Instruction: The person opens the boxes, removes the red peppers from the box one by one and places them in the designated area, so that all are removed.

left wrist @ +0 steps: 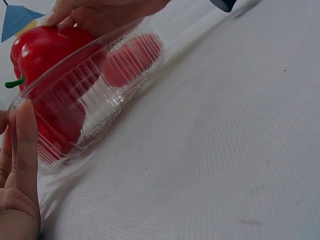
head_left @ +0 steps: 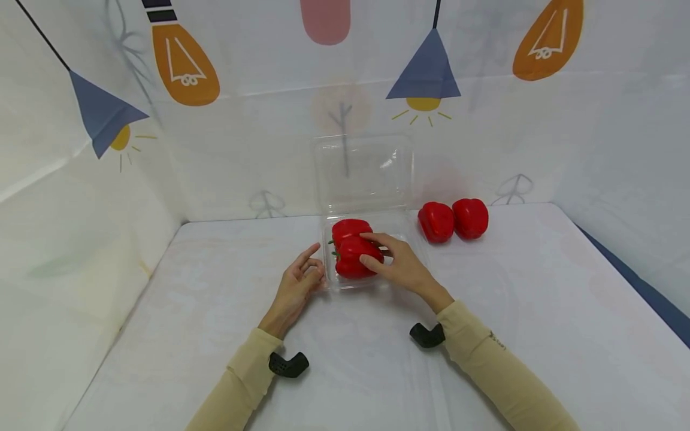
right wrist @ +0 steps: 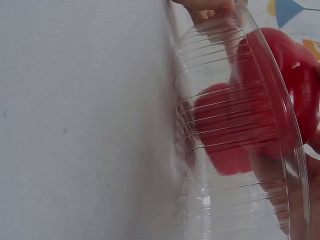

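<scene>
A clear plastic container (head_left: 345,286) stands at the table's back middle, its lid (head_left: 363,173) raised against the backdrop. My right hand (head_left: 401,263) grips a glossy red bell pepper (head_left: 357,258) with a green stem, at the container's front. This pepper sticks up above the rim in the left wrist view. Behind it, a second red bell pepper (head_left: 351,228) lies in the container. More red shows lower down through the ribbed wall (right wrist: 235,125). My left hand (head_left: 299,284) holds the container's left edge between thumb and fingers, index finger stretched out.
Two more red bell peppers, one on the left (head_left: 435,222) and one on the right (head_left: 471,218), lie side by side right of the container. A white cloth (head_left: 517,323) covers the table. A printed backdrop (head_left: 259,137) rises behind it.
</scene>
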`<act>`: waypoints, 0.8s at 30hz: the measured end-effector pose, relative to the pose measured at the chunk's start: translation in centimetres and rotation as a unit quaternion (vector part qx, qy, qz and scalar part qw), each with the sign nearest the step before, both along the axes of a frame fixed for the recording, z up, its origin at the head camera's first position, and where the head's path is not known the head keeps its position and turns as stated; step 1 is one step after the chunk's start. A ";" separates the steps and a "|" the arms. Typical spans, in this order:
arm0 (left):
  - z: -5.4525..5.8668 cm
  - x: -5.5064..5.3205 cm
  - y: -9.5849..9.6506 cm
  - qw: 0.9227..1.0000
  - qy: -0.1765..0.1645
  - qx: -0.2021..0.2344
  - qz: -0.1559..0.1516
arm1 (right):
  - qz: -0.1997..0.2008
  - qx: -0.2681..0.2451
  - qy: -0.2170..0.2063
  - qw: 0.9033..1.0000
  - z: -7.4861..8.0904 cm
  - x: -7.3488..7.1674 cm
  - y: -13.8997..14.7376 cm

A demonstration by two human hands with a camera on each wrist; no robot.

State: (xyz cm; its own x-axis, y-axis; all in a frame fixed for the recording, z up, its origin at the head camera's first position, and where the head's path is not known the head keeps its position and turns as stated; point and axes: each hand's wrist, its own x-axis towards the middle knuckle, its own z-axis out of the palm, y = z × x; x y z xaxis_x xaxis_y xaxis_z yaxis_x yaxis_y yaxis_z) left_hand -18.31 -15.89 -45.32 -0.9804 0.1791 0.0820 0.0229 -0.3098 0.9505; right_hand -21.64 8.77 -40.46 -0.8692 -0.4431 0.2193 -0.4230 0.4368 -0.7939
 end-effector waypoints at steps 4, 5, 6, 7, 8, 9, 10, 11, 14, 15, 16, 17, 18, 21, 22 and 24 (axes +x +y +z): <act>-0.1 0.0 0.0 1.000 -0.001 -0.003 0.003 | -0.002 -0.001 -0.010 1.000 0.2 0.0 0.1; -0.1 0.0 0.0 1.000 -0.002 -0.004 0.003 | -0.002 -0.001 -0.012 1.000 0.2 0.0 0.2; -0.1 0.0 0.0 1.000 -0.003 -0.004 0.004 | -0.001 -0.002 -0.012 1.000 0.2 0.1 0.2; -0.1 0.0 0.0 1.000 -0.003 -0.006 0.003 | -0.002 -0.003 -0.014 1.000 0.2 0.1 0.2; -0.1 0.0 0.1 1.000 -0.004 -0.005 0.004 | -0.002 -0.004 -0.015 1.000 0.2 0.1 0.2; -0.1 0.0 0.1 1.000 -0.004 -0.004 0.004 | -0.001 -0.005 -0.014 1.000 0.3 0.1 0.2; -0.1 0.0 0.1 1.000 -0.004 -0.004 0.004 | -0.001 -0.006 -0.013 1.000 0.3 0.0 0.3; -0.1 0.0 0.1 1.000 -0.003 -0.004 0.004 | 0.001 -0.008 -0.012 1.000 0.3 0.0 0.3; 0.0 0.1 0.1 1.000 -0.003 -0.003 0.004 | 0.003 -0.013 -0.015 1.000 0.3 0.0 0.3; 0.0 0.1 0.1 1.000 -0.003 -0.004 0.004 | 0.004 -0.015 -0.017 1.000 0.3 0.0 0.4; 0.0 0.1 0.1 1.000 -0.004 -0.004 0.005 | 0.005 -0.017 -0.018 1.000 0.4 0.0 0.4; 0.0 0.0 0.1 1.000 -0.004 -0.004 0.004 | 0.007 -0.019 -0.018 1.000 0.4 0.0 0.4; 0.0 0.0 0.1 1.000 -0.005 -0.003 0.004 | 0.008 -0.021 -0.020 1.000 0.5 0.0 0.5; 0.0 0.0 0.1 1.000 -0.007 -0.002 0.004 | 0.015 -0.029 -0.020 0.999 0.6 0.0 0.6; 0.0 0.0 0.1 1.000 -0.006 -0.001 0.004 | 0.017 -0.032 -0.020 0.999 0.7 0.1 0.6; 0.1 0.0 0.1 1.000 -0.006 -0.001 0.003 | 0.022 -0.038 -0.021 0.999 0.8 0.1 0.8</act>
State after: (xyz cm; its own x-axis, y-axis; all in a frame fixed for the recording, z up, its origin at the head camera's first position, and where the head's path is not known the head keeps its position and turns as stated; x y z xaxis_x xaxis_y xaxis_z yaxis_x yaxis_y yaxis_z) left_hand -18.27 -15.77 -45.25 -0.9825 0.1728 0.0700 0.0135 -0.3085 0.9511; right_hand -21.56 9.52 -39.64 -0.8584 -0.4643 0.2179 -0.4067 0.3572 -0.8409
